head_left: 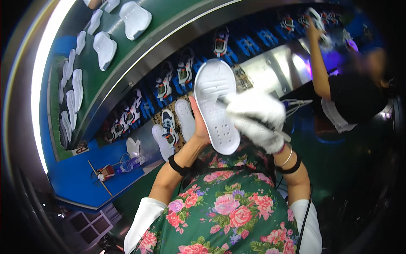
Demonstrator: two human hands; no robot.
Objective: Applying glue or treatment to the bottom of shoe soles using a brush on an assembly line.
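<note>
A white shoe sole (215,106) stands nearly upright before my chest, its inner face with ridges and small holes toward me. My bare left hand (200,125) grips it along its left edge, the fingers hidden behind it. My right hand (256,118), in a white glove and smeared by motion, is closed at the sole's right edge. A thin grey tip shows between glove and sole, and a pale end juts out near the wrist; I cannot make out the thing held. Left of the sole lie another white sole (185,118), a dark-and-white shoe upper (169,127) and a further white sole (162,142).
Shoe uppers (164,84) stand in a row on a blue-racked conveyor. White soles (104,51) lie on a green belt above. On the blue table (76,180) are a plastic bottle (129,165), a glove (133,147) and a stick (100,178). A co-worker's arm (319,67) reaches in at right.
</note>
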